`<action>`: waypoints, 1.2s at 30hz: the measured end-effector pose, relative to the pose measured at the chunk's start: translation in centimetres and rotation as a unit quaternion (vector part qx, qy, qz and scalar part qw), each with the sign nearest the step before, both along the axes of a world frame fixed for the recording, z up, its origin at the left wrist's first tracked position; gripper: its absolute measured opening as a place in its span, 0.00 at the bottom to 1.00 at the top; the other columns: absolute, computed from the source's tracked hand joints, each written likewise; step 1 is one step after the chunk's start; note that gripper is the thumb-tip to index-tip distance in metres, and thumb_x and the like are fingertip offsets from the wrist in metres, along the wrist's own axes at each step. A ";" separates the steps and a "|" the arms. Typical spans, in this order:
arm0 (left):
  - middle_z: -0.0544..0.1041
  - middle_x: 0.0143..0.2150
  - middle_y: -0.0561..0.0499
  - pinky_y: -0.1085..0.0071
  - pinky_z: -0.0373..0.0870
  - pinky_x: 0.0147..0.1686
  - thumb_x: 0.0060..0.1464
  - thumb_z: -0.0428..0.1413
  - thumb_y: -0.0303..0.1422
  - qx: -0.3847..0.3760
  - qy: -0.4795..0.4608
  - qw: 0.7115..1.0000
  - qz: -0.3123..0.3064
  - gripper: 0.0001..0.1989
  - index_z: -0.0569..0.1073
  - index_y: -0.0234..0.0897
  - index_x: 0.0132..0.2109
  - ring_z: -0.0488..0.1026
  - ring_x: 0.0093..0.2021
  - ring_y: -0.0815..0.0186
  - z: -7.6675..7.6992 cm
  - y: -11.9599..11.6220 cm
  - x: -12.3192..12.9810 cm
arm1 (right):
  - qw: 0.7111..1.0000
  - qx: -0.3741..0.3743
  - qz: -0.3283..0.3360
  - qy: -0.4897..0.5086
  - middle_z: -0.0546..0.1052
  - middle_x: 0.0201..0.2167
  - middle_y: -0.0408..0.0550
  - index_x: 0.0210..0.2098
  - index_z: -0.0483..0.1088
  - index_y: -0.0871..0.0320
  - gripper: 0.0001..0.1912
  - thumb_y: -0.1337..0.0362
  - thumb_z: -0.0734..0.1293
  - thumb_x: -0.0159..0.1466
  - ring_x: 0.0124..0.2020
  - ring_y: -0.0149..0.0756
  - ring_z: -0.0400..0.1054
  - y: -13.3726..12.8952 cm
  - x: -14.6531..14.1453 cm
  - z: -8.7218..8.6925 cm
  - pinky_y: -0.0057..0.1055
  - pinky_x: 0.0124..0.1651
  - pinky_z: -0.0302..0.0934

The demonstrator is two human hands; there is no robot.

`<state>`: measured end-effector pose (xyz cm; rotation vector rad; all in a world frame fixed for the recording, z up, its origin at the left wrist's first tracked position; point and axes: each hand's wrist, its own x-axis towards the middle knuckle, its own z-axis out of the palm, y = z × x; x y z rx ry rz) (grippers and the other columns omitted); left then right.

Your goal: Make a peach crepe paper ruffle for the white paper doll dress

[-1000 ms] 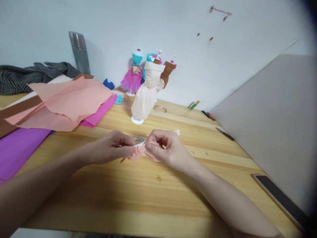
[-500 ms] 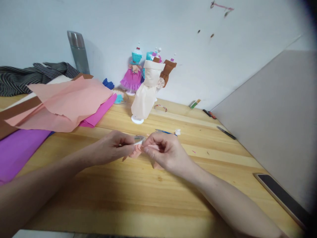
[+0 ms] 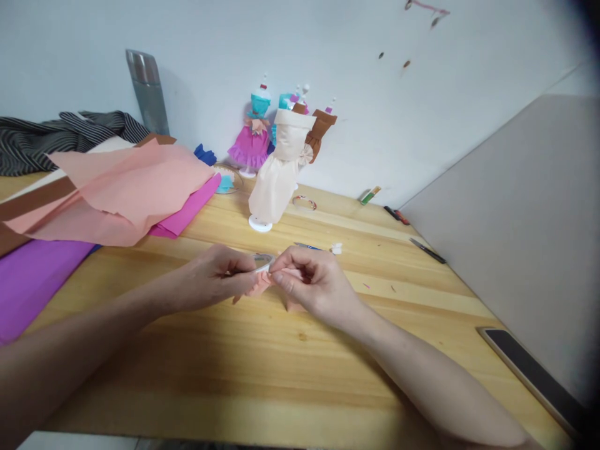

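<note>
Between both hands, just above the wooden table, is a strip of peach crepe paper [image 3: 259, 286] with small gathers in it. My left hand [image 3: 213, 280] pinches its left end between thumb and fingers. A short way to the right, my right hand [image 3: 315, 281] pinches the same strip, and the strip's loose end hangs beneath that hand. Right behind the fingertips a roll of tape [image 3: 265, 261] shows in part; the hands hide the rest. Past the right hand lies a blue-handled craft knife or scissors [image 3: 307, 247], partly covered, beside a small white scrap [image 3: 336, 248].
Mini dress forms in paper dresses, the nearest a cream dress [image 3: 276, 181], stand by the wall. Coloured paper sheets [image 3: 135, 187] and a striped cloth [image 3: 70, 134] lie left, near a bottle [image 3: 147, 94]. Rightward are a bracelet [image 3: 304, 202], a pen [image 3: 427, 250] and a phone [image 3: 525, 375].
My hands stay nearly in place, both still pinching the peach strip. The right fingers have shifted very slightly, and the view has tilted a little.
</note>
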<state>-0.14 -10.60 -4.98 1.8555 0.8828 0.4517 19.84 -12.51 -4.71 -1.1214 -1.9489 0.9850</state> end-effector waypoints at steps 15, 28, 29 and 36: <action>0.58 0.20 0.58 0.77 0.50 0.20 0.57 0.48 0.38 0.032 0.014 0.999 -0.001 0.17 0.62 0.34 0.24 0.54 0.21 0.75 0.0 -0.3 0.1 | 0.999 -0.021 -0.025 0.015 0.59 0.16 0.35 0.23 0.61 0.59 0.09 0.66 0.65 0.56 0.16 0.21 0.51 0.2 -0.3 -0.4 0.21 0.18 0.48; 0.61 0.22 0.56 0.76 0.54 0.23 0.57 0.49 0.36 0.154 0.003 0.988 -0.023 0.16 0.66 0.34 0.23 0.58 0.23 0.73 0.2 0.0 -0.1 | 0.949 -0.273 0.059 0.143 0.58 0.13 0.31 0.29 0.65 0.58 0.13 0.56 0.70 0.55 0.12 0.18 0.45 0.9 0.0 -0.4 0.17 0.13 0.43; 0.67 0.26 0.54 0.75 0.59 0.27 0.57 0.49 0.37 0.158 -0.018 0.987 -0.004 0.14 0.70 0.35 0.28 0.63 0.27 0.71 0.2 0.1 -0.3 | 0.947 -0.264 0.047 0.174 0.59 0.14 0.32 0.28 0.65 0.58 0.14 0.56 0.71 0.53 0.13 0.18 0.46 1.1 0.0 -0.4 0.17 0.14 0.43; 0.76 0.43 0.49 0.66 0.64 0.48 0.56 0.50 0.45 0.189 -0.207 0.921 0.272 0.17 0.75 0.39 0.42 0.71 0.45 0.61 -0.7 1.0 -1.0 | 0.909 -0.314 -0.028 0.273 0.67 0.15 0.37 0.24 0.66 0.60 0.15 0.57 0.73 0.51 0.11 0.20 0.52 1.6 0.2 0.1 0.19 0.13 0.47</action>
